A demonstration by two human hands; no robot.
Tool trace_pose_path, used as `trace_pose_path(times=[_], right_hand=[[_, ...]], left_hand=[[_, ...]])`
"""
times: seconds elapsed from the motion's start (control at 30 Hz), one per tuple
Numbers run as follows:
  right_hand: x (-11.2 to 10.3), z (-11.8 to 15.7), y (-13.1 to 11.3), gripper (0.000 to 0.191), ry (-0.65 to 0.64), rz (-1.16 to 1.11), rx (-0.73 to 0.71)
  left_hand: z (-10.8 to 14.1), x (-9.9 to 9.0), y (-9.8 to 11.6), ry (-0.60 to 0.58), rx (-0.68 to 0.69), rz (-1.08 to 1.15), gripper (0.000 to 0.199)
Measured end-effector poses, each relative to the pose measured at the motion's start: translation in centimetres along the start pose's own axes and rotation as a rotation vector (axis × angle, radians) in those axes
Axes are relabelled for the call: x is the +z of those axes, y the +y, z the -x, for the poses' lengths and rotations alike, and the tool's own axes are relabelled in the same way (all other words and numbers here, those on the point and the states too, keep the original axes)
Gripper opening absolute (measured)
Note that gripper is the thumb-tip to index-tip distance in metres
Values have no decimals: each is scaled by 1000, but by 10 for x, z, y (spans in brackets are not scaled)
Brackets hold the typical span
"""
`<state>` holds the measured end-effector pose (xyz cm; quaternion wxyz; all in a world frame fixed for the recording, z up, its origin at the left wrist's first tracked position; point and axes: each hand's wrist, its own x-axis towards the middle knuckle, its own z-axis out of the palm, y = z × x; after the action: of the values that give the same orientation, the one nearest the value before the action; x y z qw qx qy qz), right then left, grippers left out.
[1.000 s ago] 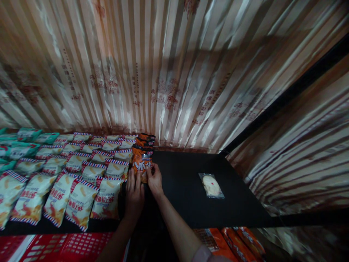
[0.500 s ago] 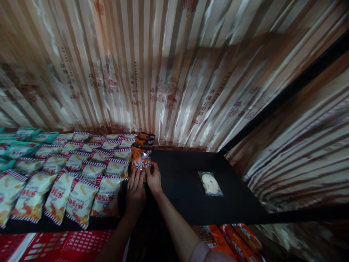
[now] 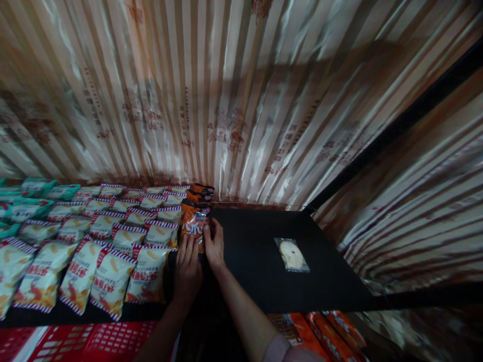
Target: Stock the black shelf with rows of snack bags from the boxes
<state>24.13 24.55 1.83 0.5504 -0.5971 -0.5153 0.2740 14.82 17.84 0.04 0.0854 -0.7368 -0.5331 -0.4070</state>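
An orange-and-black snack bag (image 3: pixel 195 217) stands at the front of a short row of matching bags on the black shelf. My left hand (image 3: pixel 187 264) lies with its fingers stretched flat against the lower front of this bag. At its right edge is my right hand (image 3: pixel 215 247), thumb on the front and the other fingers curved round the side, partly hidden. White snack bags (image 3: pixel 149 271) with red-and-blue striped ends fill several rows just left of my hands.
Teal bags (image 3: pixel 33 207) lie at the far left. A flat clear packet with a pale round content (image 3: pixel 291 255) rests on the black shelf (image 3: pixel 249 281) to the right. Below are a red basket (image 3: pixel 113 342) and orange packs (image 3: pixel 320 329). A striped curtain (image 3: pixel 234 100) hangs behind.
My right hand's fingers have risen slightly and spread a little from the bag's edge. My left hand stays at the bag's lower front, now covering slightly less of it.
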Motion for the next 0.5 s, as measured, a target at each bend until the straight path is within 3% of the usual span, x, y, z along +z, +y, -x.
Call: trace_pose_path(times=[0.17, 0.37, 0.5], right_hand=[[6, -35, -7, 63, -133, -212, 147], [9, -56, -18, 58, -257, -386, 45], [11, -55, -18, 58, -306, -413, 73]], left_hand=[[-2, -1, 2, -25, -35, 14, 57], [0, 1, -1, -91, -82, 18, 56], [0, 2, -1, -99, -96, 17, 54]])
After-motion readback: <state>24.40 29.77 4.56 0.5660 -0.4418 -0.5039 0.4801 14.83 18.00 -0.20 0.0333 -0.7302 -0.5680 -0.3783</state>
